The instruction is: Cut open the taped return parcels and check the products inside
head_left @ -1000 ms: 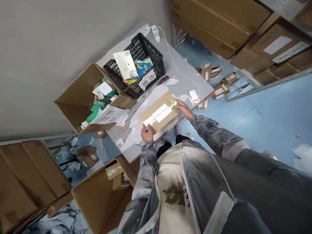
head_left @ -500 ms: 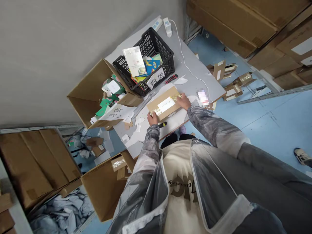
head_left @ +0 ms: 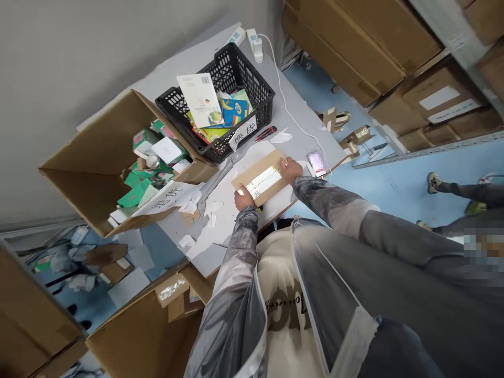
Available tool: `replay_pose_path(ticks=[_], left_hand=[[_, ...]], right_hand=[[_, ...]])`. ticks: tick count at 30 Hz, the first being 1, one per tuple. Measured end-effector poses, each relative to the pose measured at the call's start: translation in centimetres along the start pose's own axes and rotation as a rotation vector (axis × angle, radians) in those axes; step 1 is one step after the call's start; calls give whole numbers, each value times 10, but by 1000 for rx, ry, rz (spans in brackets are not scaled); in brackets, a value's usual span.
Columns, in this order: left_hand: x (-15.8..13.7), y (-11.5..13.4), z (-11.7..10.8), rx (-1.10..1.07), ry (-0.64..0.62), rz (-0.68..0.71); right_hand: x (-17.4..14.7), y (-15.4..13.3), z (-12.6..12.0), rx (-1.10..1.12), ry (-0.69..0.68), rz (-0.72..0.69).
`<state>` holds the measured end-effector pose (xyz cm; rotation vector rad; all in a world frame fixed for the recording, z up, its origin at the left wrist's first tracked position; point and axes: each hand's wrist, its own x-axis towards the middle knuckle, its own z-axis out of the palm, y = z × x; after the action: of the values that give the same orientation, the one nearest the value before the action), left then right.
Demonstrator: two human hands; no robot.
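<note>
A flat cardboard box (head_left: 252, 171) with a white label (head_left: 266, 180) lies near the front edge of the table. My left hand (head_left: 244, 199) grips its left end, thumb on top and the other fingers partly hidden. At the opposite end, my right hand (head_left: 292, 169) is closed with its fingers curled over the corner; a bit of shiny tape shows by the fingertips. A small part of a yellow item (head_left: 260, 209) peeks out beside my left wrist. Just behind the box is a red and black cutter (head_left: 266, 133) on the tabletop.
A black plastic crate (head_left: 263, 89) of booklets stands at the back, beside a large carton (head_left: 90, 157) of green boxes. A phone (head_left: 316, 164) and white cable (head_left: 282, 86) are at the right. Paper scraps litter the table (head_left: 220, 247). Another person's legs (head_left: 468, 191) appear at far right.
My view has shifted, and more of the other person's legs now shows at the right. My right hand has curled tighter at the box's end, where a strip of tape showed more clearly before.
</note>
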<state>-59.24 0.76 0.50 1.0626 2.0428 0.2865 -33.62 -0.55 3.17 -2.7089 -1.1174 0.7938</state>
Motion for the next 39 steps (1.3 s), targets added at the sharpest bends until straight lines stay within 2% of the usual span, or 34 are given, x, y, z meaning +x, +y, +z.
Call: replay_pose_path(ticks=[5, 19, 27, 31, 36, 38, 39], left_hand=[[-8, 5, -1, -20, -43, -3], [-19, -1, 6, -15, -56, -9], [-10, -7, 8, -72, -36, 19], [-23, -20, 9, -186, 8, 74], [-68, -58, 5, -321, 20, 95], [-90, -78, 3, -335, -19, 59], [-101, -87, 2, -348, -45, 37]], right_hand=[[0, 3, -9, 1, -44, 36], [-4, 17, -5, -67, 10, 83], [3, 26, -9, 100, -46, -24], [-2, 48, -6, 208, -87, -112], [-33, 98, -1, 442, -120, -237], [-44, 121, -4, 525, -202, -251], [-48, 132, -7, 573, -285, -253]])
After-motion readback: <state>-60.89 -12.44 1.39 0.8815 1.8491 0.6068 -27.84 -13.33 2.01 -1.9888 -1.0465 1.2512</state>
